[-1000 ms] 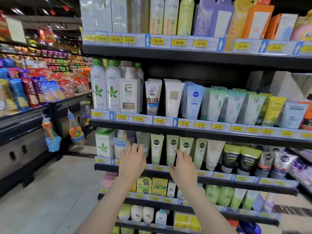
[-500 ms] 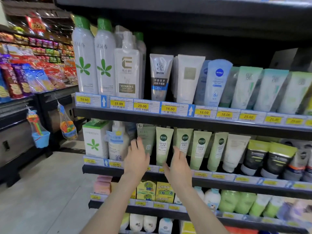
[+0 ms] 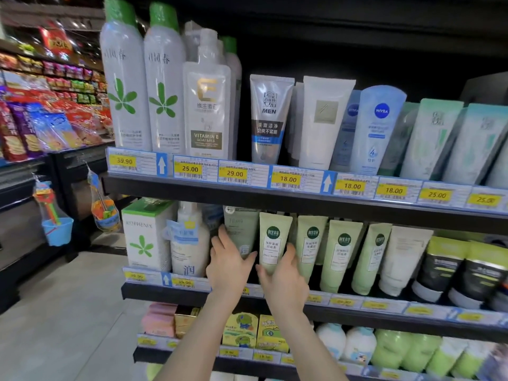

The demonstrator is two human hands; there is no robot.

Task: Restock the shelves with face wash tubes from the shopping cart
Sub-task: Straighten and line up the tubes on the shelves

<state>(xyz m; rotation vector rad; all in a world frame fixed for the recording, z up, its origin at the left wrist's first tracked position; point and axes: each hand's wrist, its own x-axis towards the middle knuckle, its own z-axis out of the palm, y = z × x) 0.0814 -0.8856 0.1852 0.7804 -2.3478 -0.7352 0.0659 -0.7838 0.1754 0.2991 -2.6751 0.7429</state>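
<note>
On the middle shelf (image 3: 275,296) stands a row of pale green face wash tubes (image 3: 341,254) with dark round logos. My right hand (image 3: 284,279) holds the leftmost pale green tube (image 3: 273,240), thumb on its left side and fingers on its right. My left hand (image 3: 228,266) is just left of it, fingers straight and pointing up, touching a grey-green tube (image 3: 240,229) that stands behind. The shopping cart is out of view.
A white box (image 3: 145,237) and a cream pump bottle (image 3: 189,243) stand left of my hands. Dark and lime tubes (image 3: 439,268) fill the shelf's right end. The upper shelf (image 3: 247,191) overhangs with bottles and tubes. An aisle floor (image 3: 63,312) opens on the left.
Both hands have reached further into the middle shelf and closer together. My right hand has taken hold of the leftmost pale green tube. The view has moved nearer the shelf.
</note>
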